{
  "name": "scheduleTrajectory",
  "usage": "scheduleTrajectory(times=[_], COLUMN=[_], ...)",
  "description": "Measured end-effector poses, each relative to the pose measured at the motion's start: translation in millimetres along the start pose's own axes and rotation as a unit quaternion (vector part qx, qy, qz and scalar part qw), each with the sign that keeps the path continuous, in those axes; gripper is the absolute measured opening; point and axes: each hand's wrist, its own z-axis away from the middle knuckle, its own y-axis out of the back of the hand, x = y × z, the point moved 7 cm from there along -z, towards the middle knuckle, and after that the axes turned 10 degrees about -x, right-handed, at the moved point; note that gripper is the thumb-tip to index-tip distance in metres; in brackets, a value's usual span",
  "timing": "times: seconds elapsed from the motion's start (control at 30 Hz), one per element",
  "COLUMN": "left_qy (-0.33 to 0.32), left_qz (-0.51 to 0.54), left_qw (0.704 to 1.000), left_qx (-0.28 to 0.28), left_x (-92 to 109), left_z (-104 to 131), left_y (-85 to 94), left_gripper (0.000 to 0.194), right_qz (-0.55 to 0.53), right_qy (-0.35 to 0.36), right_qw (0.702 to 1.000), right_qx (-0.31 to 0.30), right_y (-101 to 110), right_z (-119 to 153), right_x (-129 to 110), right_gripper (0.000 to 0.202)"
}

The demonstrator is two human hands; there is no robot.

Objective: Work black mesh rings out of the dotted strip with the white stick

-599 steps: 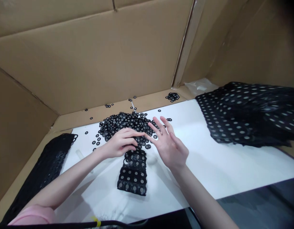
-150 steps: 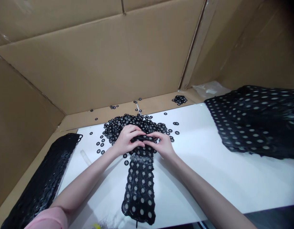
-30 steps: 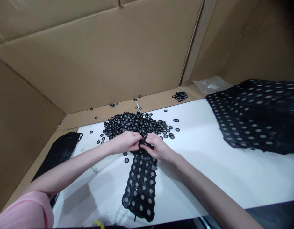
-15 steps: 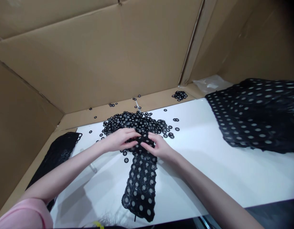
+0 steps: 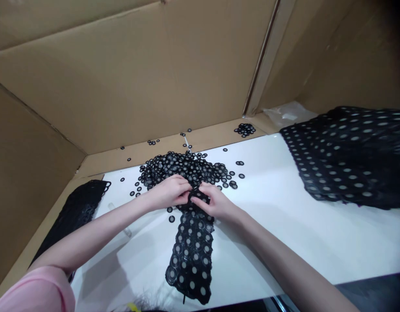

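Note:
A black strip (image 5: pixel 193 260) with rows of pale round dots lies on the white table, running from the pile toward the front edge. Its far end is under my hands. My left hand (image 5: pixel 175 191) is pinched at the left side of that end; what its fingers grip is too small to make out. My right hand (image 5: pixel 214 201) rests at the strip's right side, thumb and forefinger apart with the dotted material between them. Just beyond both hands is a heap of small black rings (image 5: pixel 173 164) with grey centres.
A large black dotted sheet (image 5: pixel 352 160) covers the table's right side, near a clear plastic bag (image 5: pixel 289 112). Another black piece (image 5: pixel 79 203) lies left. Loose rings and a small ring pile (image 5: pixel 245 129) lie around. Cardboard walls (image 5: pixel 138 86) enclose the back.
My left hand's fingers have closed together at the strip's far end. My right hand has shifted very slightly left. The strip and heap look the same.

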Motion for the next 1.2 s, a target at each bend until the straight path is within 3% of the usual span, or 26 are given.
scheduleTrajectory(times=[0.2,0.33,0.4,0.47,0.6,0.87,1.03,1.2], left_qy=[0.086,0.067,0.063,0.069,0.104,0.179,0.213,0.252], left_qz=[0.13,0.076,0.057,0.077,0.115,0.171,0.29,0.278], left_qw=[0.988,0.993,0.991,0.986,0.974,0.943,0.889,0.846], left_qx=[0.015,0.066,0.103,0.132,0.167,0.222,0.282,0.379], left_x=[-21.3,-11.3,-4.6,-1.8,-3.7,-10.9,-41.7,-92.1], left_z=[5.9,11.9,12.2,10.5,5.0,2.4,6.6,30.3], left_y=[3.8,13.7,12.2,6.3,-4.0,-3.5,-1.6,27.8], left_gripper=[0.016,0.025,0.032,0.026,0.019,0.024,0.024,0.028], right_qz=[-0.013,-0.024,-0.024,-0.016,0.006,0.018,0.0,-0.051], right_qy=[-0.003,-0.018,-0.016,-0.001,0.019,0.026,0.037,0.023], right_qw=[1.0,0.999,0.999,0.999,0.999,0.999,0.999,0.998], right_qx=[-0.011,0.017,0.028,0.034,0.039,0.035,0.031,0.041], right_y=[0.7,2.6,1.7,0.2,-1.4,-0.1,3.0,5.3], right_z=[0.5,-1.2,-1.7,-1.8,-1.2,-0.8,0.0,3.4], right_x=[0.2,4.0,4.8,3.4,1.3,-3.0,-8.4,-1.5], right_gripper=[0.032,0.038,0.039,0.038,0.035,0.033,0.029,0.021])
